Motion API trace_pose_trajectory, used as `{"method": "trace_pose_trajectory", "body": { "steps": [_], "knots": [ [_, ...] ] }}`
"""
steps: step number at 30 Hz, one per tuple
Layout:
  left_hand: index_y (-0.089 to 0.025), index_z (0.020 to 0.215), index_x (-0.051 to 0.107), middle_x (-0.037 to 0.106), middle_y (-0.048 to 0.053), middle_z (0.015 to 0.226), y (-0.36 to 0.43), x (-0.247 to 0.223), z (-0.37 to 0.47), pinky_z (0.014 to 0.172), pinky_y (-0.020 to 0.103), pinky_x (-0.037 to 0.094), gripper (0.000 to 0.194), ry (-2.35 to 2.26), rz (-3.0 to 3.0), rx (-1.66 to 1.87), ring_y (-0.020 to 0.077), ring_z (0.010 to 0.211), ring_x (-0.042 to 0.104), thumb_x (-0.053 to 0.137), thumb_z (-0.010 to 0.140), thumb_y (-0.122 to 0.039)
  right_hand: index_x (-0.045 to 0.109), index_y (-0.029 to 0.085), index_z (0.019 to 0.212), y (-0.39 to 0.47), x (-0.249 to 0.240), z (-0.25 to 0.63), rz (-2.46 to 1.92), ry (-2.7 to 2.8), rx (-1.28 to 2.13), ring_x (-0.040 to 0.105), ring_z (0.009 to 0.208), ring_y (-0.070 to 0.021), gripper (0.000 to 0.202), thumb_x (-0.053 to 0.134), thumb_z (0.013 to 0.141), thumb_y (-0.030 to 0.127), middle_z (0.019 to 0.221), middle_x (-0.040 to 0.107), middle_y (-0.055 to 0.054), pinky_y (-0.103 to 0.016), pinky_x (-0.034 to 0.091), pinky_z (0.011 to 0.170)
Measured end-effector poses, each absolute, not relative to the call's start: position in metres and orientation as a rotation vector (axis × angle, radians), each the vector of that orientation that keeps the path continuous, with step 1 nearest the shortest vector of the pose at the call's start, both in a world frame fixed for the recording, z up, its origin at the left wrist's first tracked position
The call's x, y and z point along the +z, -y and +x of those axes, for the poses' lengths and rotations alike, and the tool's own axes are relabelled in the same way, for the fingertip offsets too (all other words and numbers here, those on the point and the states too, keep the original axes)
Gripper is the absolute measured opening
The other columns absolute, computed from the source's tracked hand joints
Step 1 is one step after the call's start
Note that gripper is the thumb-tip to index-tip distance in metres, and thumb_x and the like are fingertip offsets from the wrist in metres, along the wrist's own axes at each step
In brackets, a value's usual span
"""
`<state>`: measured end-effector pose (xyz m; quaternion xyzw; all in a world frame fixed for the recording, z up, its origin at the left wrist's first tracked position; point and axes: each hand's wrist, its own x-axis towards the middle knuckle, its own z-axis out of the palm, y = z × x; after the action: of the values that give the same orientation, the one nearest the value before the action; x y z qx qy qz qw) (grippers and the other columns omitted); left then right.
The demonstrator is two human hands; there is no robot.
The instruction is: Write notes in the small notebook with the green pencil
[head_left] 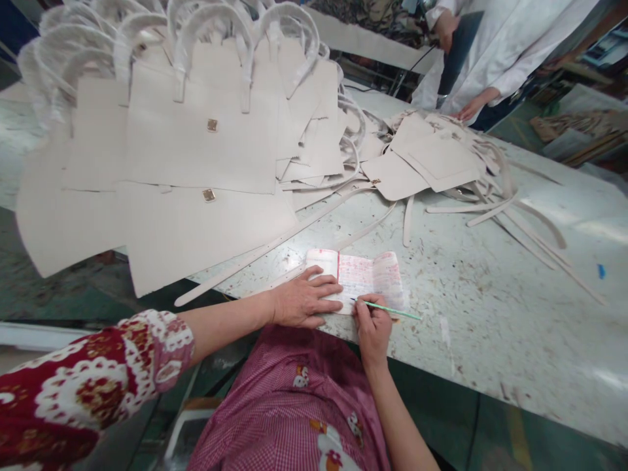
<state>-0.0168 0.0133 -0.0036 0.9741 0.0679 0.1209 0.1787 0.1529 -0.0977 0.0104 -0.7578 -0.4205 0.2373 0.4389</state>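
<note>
A small notebook (357, 275) lies open at the table's near edge, its pages covered in red and blue handwriting. My left hand (305, 299) rests on its left page with the fingers spread flat. Between the fingers of my right hand (373, 324) is a thin green pen (400, 313), its dark tip against the lower part of the page. The pen leans away to the right. Just beyond the notebook, a long pale strap (275, 243) runs across the table.
Pale bag panels (201, 137) with wrapped handles and small metal plates are heaped on the left, some overhanging the edge. More panels (434, 157) and loose straps lie right of centre on the worn table (520, 327). A person in white (515, 52) stands across it, holding a dark flat piece.
</note>
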Motion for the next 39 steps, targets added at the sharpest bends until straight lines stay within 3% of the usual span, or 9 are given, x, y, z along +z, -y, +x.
{"method": "trace_pose_trajectory", "body": {
  "steps": [13,39],
  "knots": [
    [-0.026,0.109,0.053,0.047,0.008,0.130,-0.0187,0.0026,-0.0185,0.100,0.048,0.019,0.032,-0.132,2.712,0.318,0.0273,0.121,0.035,0.050,0.079,-0.036,0.053,0.017,0.071,0.0947,0.0106,0.1506,-1.912,1.429,0.519,0.049,0.064,-0.0132,0.018,0.043,0.085,0.024,0.067,0.054,0.001,-0.026,0.036,0.066],
    [-0.026,0.111,0.051,0.047,0.008,0.130,-0.0180,0.0002,-0.0183,0.100,0.049,0.018,0.035,-0.142,2.720,0.329,0.0270,0.120,0.036,0.052,0.078,-0.037,0.053,0.017,0.071,0.0965,0.0069,0.1487,-1.873,1.443,0.480,0.049,0.063,-0.0123,0.015,0.044,0.083,0.018,0.067,0.052,0.001,-0.025,0.036,0.066]
  ]
}}
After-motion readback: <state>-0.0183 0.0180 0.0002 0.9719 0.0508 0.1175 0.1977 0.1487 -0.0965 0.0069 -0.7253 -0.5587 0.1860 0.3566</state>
